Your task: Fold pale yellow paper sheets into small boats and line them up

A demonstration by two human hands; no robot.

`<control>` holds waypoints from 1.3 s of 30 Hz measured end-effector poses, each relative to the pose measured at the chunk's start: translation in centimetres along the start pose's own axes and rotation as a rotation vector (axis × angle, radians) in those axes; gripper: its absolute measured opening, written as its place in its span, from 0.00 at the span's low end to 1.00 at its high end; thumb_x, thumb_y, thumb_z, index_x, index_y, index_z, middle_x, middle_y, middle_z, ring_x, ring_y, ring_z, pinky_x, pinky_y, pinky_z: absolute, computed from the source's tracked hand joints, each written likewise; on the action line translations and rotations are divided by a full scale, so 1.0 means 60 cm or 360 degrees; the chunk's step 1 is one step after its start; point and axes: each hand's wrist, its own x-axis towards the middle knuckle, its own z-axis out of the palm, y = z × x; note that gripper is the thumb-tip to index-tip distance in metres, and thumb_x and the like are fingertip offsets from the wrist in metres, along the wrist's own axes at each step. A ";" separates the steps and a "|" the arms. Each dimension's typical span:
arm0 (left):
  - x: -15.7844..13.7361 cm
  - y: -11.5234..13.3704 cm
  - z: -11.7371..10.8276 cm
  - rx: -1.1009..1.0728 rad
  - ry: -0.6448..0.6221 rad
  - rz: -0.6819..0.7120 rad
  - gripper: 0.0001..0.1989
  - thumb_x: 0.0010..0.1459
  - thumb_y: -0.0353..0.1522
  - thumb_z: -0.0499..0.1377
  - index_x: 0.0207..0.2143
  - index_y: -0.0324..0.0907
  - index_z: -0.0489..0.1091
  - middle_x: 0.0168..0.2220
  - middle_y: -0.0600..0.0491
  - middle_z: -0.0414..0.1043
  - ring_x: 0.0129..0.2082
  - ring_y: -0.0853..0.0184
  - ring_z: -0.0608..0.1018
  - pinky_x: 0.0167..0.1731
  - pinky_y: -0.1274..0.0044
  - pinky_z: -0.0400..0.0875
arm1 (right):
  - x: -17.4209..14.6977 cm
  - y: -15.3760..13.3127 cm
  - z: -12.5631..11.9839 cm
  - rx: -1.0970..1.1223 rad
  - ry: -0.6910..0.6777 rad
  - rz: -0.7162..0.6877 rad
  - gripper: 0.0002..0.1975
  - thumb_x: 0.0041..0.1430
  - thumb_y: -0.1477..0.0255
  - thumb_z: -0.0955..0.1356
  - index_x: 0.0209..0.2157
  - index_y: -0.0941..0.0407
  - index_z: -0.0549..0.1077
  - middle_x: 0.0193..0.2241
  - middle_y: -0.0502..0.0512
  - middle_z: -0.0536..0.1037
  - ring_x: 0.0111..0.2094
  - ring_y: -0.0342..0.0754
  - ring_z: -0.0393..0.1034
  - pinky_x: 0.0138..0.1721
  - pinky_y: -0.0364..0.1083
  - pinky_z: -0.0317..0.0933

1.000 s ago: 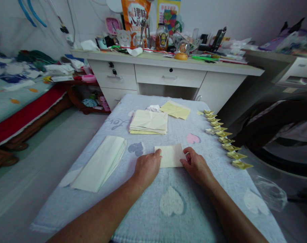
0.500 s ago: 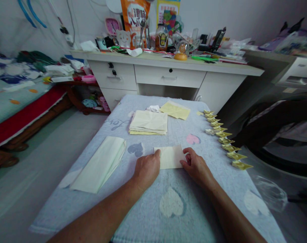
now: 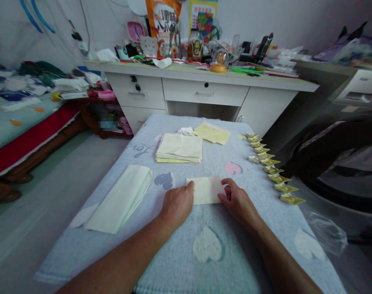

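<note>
Paper rectangle (image 3: 206,192): lies on the cloth-covered counter (image 3: 167,261) directly before me, between my two hands, probably centred so that both sides are equally reachable.
Left hand (image 3: 178,204): grasps the left edge, thumb laid on top, apparently to anchor it.
Right hand (image 3: 239,202): thumb and forefinger meet the right edge, curved; whether they pinch it I cannot tell.
Forearms (image 3: 139,249): reach forward, converging.
Paper stack (image 3: 179,148): sits beyond, seemingly within easy reach.
Paper boats (image 3: 278,178): line the right side, presumably out of my hands' way.
</note>
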 end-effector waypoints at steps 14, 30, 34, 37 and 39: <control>-0.002 0.000 -0.007 0.0023 -0.0039 -0.0012 0.17 0.66 0.34 0.45 0.55 0.44 0.62 0.34 0.49 0.78 0.33 0.62 0.80 0.33 0.73 0.70 | -0.001 -0.005 -0.001 -0.0005 -0.0007 0.0014 0.15 0.52 0.72 0.63 0.44 0.57 0.62 0.20 0.44 0.65 0.22 0.44 0.61 0.26 0.42 0.49; 0.000 0.001 -0.009 0.0151 0.0295 0.0279 0.07 0.62 0.29 0.52 0.41 0.41 0.69 0.41 0.49 0.70 0.44 0.59 0.69 0.44 0.67 0.61 | -0.003 0.007 0.005 -0.0199 0.0005 -0.0090 0.16 0.56 0.75 0.64 0.48 0.58 0.66 0.24 0.49 0.69 0.27 0.46 0.63 0.30 0.43 0.53; -0.005 0.003 -0.009 0.0111 0.0322 0.0290 0.11 0.58 0.37 0.59 0.41 0.41 0.68 0.40 0.49 0.70 0.44 0.58 0.69 0.45 0.66 0.61 | -0.001 0.010 0.001 -0.0382 0.0074 -0.0224 0.14 0.55 0.75 0.66 0.44 0.58 0.71 0.32 0.57 0.73 0.34 0.51 0.65 0.37 0.47 0.56; -0.009 0.006 -0.011 0.0088 0.0354 0.0297 0.15 0.57 0.40 0.60 0.42 0.40 0.67 0.41 0.48 0.69 0.44 0.57 0.69 0.45 0.65 0.61 | -0.001 0.005 -0.001 -0.0466 0.0207 -0.0460 0.16 0.51 0.80 0.67 0.43 0.55 0.73 0.45 0.61 0.71 0.45 0.57 0.62 0.43 0.52 0.56; -0.010 0.008 -0.011 0.0077 0.0361 0.0298 0.16 0.57 0.41 0.60 0.42 0.40 0.67 0.41 0.48 0.69 0.44 0.56 0.68 0.45 0.65 0.61 | -0.002 -0.002 0.002 -0.0389 0.0175 -0.0680 0.18 0.50 0.84 0.64 0.42 0.54 0.73 0.50 0.59 0.69 0.48 0.56 0.61 0.45 0.52 0.56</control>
